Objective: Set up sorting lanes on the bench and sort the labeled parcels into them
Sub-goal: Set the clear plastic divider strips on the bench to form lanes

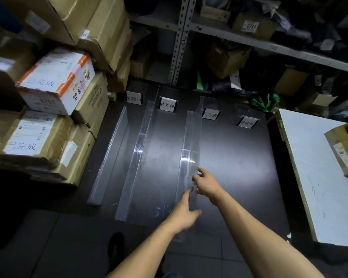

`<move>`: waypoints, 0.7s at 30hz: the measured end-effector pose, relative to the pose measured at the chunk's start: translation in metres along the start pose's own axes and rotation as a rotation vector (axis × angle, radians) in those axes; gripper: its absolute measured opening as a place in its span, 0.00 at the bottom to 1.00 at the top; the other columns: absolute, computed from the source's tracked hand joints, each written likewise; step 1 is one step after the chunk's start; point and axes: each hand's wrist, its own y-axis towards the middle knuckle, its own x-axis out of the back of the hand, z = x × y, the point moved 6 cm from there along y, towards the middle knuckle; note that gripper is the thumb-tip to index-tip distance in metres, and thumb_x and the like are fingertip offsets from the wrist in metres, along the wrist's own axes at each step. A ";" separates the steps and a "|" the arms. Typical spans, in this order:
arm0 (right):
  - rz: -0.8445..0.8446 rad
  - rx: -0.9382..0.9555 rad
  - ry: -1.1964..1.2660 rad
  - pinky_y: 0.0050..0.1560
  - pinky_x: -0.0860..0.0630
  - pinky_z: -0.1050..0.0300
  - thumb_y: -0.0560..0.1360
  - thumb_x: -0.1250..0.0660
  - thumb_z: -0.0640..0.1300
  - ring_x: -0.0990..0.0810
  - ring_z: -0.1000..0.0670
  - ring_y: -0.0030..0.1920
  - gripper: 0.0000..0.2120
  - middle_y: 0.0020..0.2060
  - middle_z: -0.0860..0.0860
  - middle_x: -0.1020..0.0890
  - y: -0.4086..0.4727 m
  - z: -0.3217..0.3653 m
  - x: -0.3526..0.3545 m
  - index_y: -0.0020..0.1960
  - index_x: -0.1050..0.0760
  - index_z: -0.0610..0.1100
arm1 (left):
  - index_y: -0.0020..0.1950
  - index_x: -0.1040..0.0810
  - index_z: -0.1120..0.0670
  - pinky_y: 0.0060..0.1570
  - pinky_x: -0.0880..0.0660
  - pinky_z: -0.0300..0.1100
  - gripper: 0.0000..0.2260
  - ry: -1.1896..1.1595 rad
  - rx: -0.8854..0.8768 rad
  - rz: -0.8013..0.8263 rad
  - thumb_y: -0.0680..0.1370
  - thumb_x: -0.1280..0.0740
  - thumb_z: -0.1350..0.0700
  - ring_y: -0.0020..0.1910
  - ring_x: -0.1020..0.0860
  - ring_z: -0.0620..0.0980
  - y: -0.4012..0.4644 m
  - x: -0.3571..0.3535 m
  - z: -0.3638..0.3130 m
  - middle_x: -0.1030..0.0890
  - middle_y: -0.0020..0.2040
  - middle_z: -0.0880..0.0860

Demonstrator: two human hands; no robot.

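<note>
Clear divider (191, 137) between both hands' fingers (197, 174)

- Only one view given: worn on the head, wide-angle, with edges visibly bowed.
- Looked forward and steeply down from standing height onto the dark worktop (235, 157).
- Sat close enough for both forearms to reach in from the bottom edge.
- Took in stacked cardboard boxes (54, 81) at left, metal shelving (181, 37) across the top, a white board (317, 167) at right, and floor tiles (68, 247) below.
</note>
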 end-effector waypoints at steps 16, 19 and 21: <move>-0.103 0.492 -0.081 0.54 0.29 0.64 0.79 0.38 0.45 0.23 0.57 0.54 0.23 0.64 0.52 0.22 -0.060 0.171 -0.075 0.74 0.32 0.46 | 0.62 0.24 0.46 0.49 0.29 0.30 0.14 -0.058 -0.387 -0.746 0.79 0.35 0.60 0.55 0.23 0.43 -0.058 0.211 -0.085 0.20 0.55 0.45; 0.109 0.363 -0.011 0.61 0.23 0.50 0.79 0.39 0.43 0.20 0.47 0.58 0.24 0.64 0.44 0.22 -0.052 0.187 -0.131 0.74 0.34 0.43 | 0.67 0.28 0.51 0.58 0.33 0.39 0.19 0.160 -0.334 -0.979 0.77 0.34 0.62 0.64 0.29 0.50 -0.075 0.261 -0.061 0.26 0.65 0.51; 0.146 0.296 -0.029 0.66 0.26 0.45 0.79 0.39 0.43 0.22 0.44 0.63 0.26 0.66 0.42 0.23 -0.044 0.190 -0.162 0.76 0.36 0.41 | 0.74 0.36 0.53 0.65 0.35 0.45 0.26 0.223 -0.215 -0.910 0.77 0.34 0.61 0.71 0.35 0.53 -0.069 0.277 -0.035 0.34 0.73 0.53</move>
